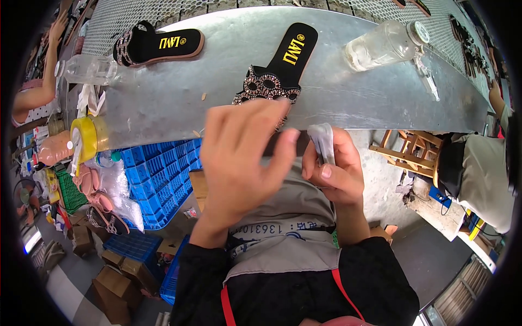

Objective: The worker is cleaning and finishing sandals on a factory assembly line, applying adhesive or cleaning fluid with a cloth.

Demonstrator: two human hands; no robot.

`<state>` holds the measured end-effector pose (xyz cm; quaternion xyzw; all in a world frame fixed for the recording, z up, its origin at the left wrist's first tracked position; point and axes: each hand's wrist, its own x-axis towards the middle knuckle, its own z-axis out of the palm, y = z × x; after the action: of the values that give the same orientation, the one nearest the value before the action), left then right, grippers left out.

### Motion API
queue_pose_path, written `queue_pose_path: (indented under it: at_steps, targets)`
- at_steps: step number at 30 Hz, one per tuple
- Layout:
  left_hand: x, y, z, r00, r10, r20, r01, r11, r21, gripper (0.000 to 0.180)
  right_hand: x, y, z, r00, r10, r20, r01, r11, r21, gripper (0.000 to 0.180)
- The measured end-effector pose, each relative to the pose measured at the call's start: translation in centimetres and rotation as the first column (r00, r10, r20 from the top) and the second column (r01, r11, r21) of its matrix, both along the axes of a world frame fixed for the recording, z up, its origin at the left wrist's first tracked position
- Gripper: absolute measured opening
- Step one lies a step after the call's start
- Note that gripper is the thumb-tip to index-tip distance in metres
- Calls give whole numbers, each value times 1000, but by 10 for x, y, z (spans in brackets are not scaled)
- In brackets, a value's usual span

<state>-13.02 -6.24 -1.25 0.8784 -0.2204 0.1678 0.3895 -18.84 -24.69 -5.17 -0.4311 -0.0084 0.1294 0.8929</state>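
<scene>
My left hand [239, 152] is raised at the near edge of the metal table, thumb spread from the fingers and nothing seen in its grip. Just beyond it lies a black sandal [291, 57] with a jewelled strap; my hand hides its toe end, and I cannot tell whether the two touch. Between the thumb and fingers of my right hand [340, 171] is a bunched grey-white cloth [322, 138], held upright just off the table edge. Farther left on the table rests a second black sandal [168, 44] with a matching jewelled strap.
A clear bottle [380, 46] lies at the table's right, beside a white-smeared brush [427, 76]. Another clear bottle [89, 69] and a yellow tape roll [84, 138] are at the left. Blue crates [157, 179] stand below; a wooden stool [410, 152] stands right. Another person's arm [46, 70] shows far left.
</scene>
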Motion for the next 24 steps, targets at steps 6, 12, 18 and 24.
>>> queue_pose_path:
  at_steps: [6,12,18,24]
  targets:
    - [8,5,-29,950,288,121,-312,880,358,77,7,1,-26,990,-24,141,51,980,-193,57]
    - [29,2,-11,949,235,-208,-147,918,369,71,14,-18,-15,979,-175,106,202,915,-350,53]
    - [21,14,8,1000,-12,-28,23,901,432,62,14,-47,-24,895,-440,68,444,873,-203,47]
    - [-3,37,-4,985,-163,53,141,945,296,60,7,-50,-33,852,-524,-12,516,843,-156,36]
